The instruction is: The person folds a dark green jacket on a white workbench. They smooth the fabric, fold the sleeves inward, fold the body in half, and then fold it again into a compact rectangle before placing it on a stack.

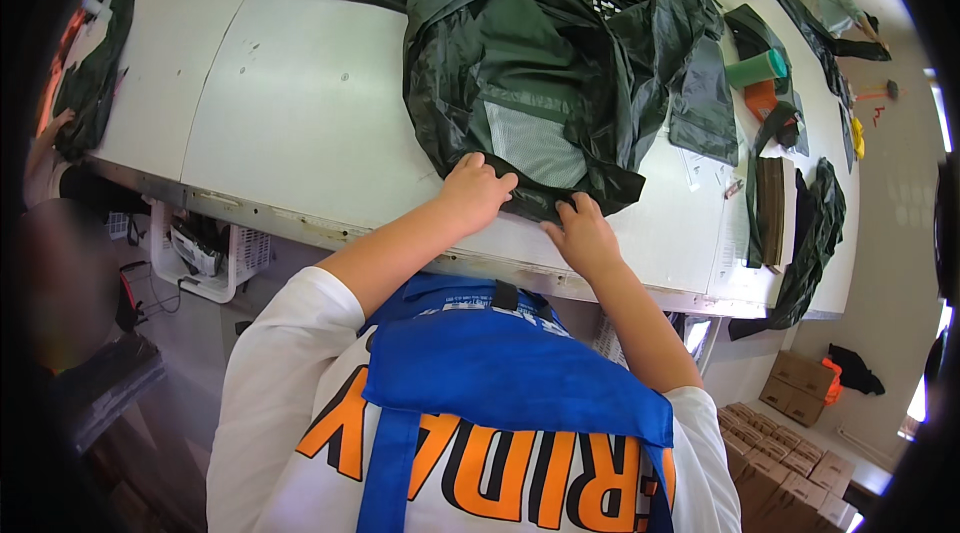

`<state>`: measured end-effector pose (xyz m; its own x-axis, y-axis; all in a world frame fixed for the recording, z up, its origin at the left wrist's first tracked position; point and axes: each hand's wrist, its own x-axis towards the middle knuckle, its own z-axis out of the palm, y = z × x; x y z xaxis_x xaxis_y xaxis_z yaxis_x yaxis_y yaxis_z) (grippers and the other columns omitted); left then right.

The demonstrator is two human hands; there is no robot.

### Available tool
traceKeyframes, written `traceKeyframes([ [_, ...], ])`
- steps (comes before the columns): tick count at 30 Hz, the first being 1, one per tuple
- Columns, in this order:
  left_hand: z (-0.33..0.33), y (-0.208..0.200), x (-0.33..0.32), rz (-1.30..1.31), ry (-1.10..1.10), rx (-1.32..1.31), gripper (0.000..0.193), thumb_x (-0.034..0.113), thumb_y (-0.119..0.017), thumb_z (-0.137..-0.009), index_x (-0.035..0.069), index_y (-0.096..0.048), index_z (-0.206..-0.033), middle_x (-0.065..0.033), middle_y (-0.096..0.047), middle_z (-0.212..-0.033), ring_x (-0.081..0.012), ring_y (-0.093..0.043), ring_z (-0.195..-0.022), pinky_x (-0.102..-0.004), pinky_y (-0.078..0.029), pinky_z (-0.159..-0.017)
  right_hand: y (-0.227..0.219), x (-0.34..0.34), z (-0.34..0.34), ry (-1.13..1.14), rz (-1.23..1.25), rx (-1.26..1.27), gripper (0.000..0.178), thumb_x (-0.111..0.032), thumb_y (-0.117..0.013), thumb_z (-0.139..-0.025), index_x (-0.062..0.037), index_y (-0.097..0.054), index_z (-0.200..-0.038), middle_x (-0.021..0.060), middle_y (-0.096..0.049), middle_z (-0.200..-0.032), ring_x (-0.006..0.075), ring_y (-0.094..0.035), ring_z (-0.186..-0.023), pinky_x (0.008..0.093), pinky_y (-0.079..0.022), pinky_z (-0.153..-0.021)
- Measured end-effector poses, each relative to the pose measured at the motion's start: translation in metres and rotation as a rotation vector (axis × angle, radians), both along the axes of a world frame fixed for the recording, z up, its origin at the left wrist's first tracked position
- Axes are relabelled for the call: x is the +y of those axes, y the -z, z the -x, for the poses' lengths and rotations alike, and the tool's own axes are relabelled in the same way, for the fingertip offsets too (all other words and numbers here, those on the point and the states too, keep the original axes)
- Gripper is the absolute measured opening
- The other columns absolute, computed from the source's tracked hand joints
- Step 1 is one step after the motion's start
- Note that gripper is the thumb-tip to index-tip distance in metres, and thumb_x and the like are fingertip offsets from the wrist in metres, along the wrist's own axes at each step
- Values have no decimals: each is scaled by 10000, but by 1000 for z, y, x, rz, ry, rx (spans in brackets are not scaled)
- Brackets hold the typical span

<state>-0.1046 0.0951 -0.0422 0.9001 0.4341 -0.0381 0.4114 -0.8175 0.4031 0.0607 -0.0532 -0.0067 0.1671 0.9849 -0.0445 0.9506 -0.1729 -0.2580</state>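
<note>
A dark green, shiny waterproof garment [440, 58] lies bunched on the white table in front of me. A pale mesh panel [530, 143] shows inside its opening. My left hand [478, 195] is closed on the near edge of the garment, with its fingers folded over the dark hem. A little to the right, my right hand [583, 231] pinches the same edge between thumb and fingers. The hem between my hands lies close to the table's front edge.
More dark green fabric [650, 13] lies piled behind and to the right on the white table [300, 83]. A green thread cone [757, 68] and an orange box [762, 100] stand at the right. Another person's hand [62, 123] touches fabric at far left. A white basket [215, 268] sits below the table.
</note>
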Motion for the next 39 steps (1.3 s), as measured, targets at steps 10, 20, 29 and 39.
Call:
traceKeyframes([
  [10, -28, -6, -13, -251, -57, 17, 173, 229, -594, -806, 59, -613, -830, -80, -550, -912, -267, -511, -926, -378, -439, -793, 44, 16, -28, -20, 2, -115, 187, -196, -621, -843, -63, -489, -841, 92, -611, -683, 302, -601, -771, 410, -496, -732],
  [20, -69, -5, -79, -10, -73, -134, 256, 195, -626, -802, 166, -656, -1055, -95, -525, -966, -262, -492, -966, -448, -371, -780, 27, -8, -79, 107, -218, 363, 359, 41, -569, -716, -18, -566, -1070, 178, -576, -1068, 372, -537, -1016, 436, -451, -881],
  [29, -94, 12, -87, -83, -139, 10, 100, 199, -638, -779, 165, -656, -872, 7, -539, -934, -229, -480, -975, -462, -303, -787, 34, -31, -90, 110, -8, 306, 228, -20, -690, -668, -51, -673, -893, 126, -547, -1002, 336, -515, -985, 404, -455, -878],
  [39, -93, -18, -95, 313, -174, 124, 252, 348, -670, -794, 97, -689, -815, -68, -673, -940, -276, -529, -1172, -552, -232, -933, 39, -42, -86, 106, 105, 773, 149, -39, -643, -718, -46, -689, -859, 133, -539, -964, 316, -505, -979, 385, -423, -881],
])
